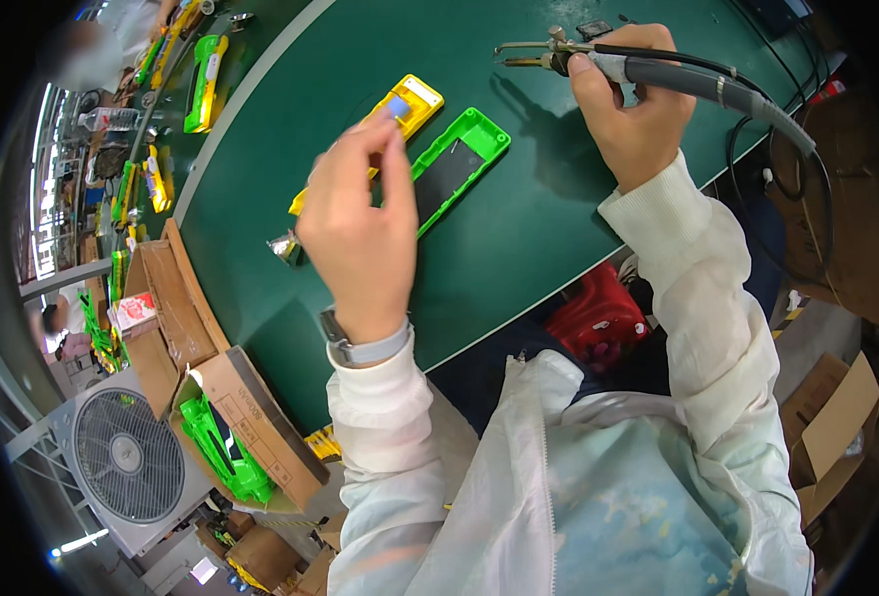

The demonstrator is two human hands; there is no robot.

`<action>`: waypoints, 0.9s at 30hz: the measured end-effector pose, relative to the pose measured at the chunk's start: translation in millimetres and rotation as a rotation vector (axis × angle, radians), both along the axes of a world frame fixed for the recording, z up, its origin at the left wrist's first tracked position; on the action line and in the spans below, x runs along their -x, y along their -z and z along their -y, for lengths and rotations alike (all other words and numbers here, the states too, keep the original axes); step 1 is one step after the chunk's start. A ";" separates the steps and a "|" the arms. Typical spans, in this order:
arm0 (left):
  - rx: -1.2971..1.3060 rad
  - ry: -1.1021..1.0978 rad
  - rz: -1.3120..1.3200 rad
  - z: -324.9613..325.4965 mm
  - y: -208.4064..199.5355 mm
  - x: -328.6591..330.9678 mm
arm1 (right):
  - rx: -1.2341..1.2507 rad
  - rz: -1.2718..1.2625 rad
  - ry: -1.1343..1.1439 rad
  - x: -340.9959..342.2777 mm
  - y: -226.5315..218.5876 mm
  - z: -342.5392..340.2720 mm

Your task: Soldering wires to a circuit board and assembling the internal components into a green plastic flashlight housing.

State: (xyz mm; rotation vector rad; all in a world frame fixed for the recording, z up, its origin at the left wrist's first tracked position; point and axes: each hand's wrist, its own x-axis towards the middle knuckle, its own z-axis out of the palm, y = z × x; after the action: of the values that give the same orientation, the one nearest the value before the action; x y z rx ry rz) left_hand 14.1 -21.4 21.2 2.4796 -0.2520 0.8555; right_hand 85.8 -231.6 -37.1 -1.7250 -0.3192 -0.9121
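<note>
In my right hand (630,104) is a two-pronged soldering tool (613,68), its thick grey handle and black cables trailing to the right. The metal prongs point left over the table, apart from the casings. My left hand (365,223), slightly blurred, has its thumb and fingertips pinched together over a yellow plastic casing (421,99); whatever they hold is hidden. A small blue piece (398,106) shows at the fingertips. Beside the yellow casing lies an open green casing half (474,139) with a dark panel inside. My left hand covers parts of both casings.
A small shiny metal item (284,246) lies left of my left hand on the green table (519,258). Cardboard boxes (260,417), one with green casings (223,447), and a fan (126,454) stand at left. Cables (832,228) loop on the right. Another person is at far left.
</note>
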 end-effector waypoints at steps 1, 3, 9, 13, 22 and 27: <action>0.016 -0.034 -0.045 6.9 5.9 0.4 | -0.018 0.034 -0.005 0.5 -2.8 -0.5; 0.013 0.020 -0.157 9.5 11.5 1.5 | -0.041 0.110 -0.022 -2.3 -9.7 -0.5; -0.110 0.124 -0.148 -6.5 17.7 -2.3 | -0.607 -0.130 -0.026 13.7 -23.5 2.8; -0.109 0.111 -0.056 -16.9 14.9 -6.5 | -0.676 -0.233 -0.162 8.9 -26.8 17.0; 0.117 -0.041 -0.209 -0.2 8.1 17.3 | -0.446 -0.381 -0.163 12.0 -50.9 6.4; 0.193 -0.084 -0.211 1.1 7.8 14.9 | -0.193 -0.399 -0.318 15.9 -57.7 -5.3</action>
State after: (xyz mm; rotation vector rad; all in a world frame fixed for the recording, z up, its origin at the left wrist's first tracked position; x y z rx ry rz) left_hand -0.8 -22.4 13.4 2.3877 0.0086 0.6126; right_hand 70.0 -226.3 20.7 -1.5775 -0.2222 -0.3445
